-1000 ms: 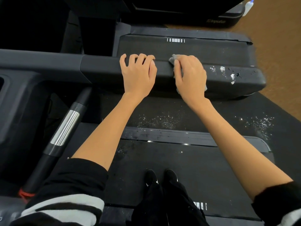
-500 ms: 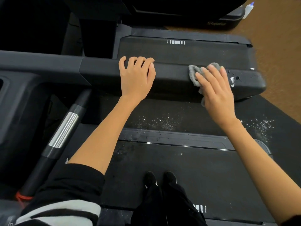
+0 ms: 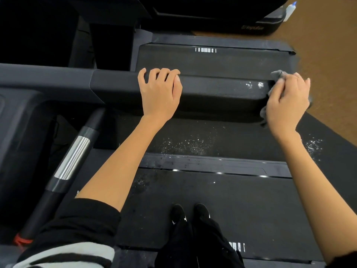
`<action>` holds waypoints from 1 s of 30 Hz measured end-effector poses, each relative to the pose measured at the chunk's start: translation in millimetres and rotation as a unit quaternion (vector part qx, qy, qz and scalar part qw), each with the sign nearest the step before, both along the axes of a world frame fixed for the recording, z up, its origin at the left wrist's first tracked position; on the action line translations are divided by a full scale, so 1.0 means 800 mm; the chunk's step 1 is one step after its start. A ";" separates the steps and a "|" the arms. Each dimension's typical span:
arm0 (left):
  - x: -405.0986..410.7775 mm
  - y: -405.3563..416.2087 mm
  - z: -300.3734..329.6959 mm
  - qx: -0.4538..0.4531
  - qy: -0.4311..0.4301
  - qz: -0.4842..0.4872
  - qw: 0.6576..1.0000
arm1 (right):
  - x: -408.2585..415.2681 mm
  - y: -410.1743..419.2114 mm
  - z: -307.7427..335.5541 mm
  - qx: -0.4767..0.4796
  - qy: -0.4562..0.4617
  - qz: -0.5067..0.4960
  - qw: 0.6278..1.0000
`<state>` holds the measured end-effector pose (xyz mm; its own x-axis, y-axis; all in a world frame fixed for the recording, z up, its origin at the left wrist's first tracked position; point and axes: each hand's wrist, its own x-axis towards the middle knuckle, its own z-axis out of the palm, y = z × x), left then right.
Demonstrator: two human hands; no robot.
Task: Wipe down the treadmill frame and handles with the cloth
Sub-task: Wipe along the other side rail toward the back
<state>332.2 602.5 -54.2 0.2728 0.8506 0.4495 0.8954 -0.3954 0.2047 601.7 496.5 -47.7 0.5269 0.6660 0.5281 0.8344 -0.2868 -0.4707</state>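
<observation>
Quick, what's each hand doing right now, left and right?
Left hand: fingers curled over the handrail, gripping it.
Right hand: holding the grey cloth against the handrail's end.

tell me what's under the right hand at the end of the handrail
A grey cloth: bunched folds poke out at the far and near sides of the right hand. The cloth's middle and the handrail end beneath it are covered.

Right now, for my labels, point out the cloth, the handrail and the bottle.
cloth (image 3: pixel 277 75): head view, bunched top end.
handrail (image 3: pixel 222 90): head view, bare top face.
bottle (image 3: pixel 289 11): head view, white body.
</observation>
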 end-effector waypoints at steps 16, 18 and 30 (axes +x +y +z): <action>0.004 -0.001 0.000 0.000 0.002 0.013 1.000 | -0.128 0.082 0.034 -0.155 -0.024 0.138 0.978; 0.003 -0.001 0.000 0.005 0.003 0.010 1.000 | -0.135 0.079 0.028 -0.117 -0.017 0.179 0.977; -0.005 0.002 -0.001 0.005 0.013 -0.009 1.000 | -0.054 0.012 0.005 -0.057 -0.201 0.283 0.936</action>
<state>328.2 604.3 -55.3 0.2992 0.8407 0.4513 0.8931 -0.4132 0.1778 558.5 506.5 -43.9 -0.1526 0.8425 0.5167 0.9711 0.2249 -0.0800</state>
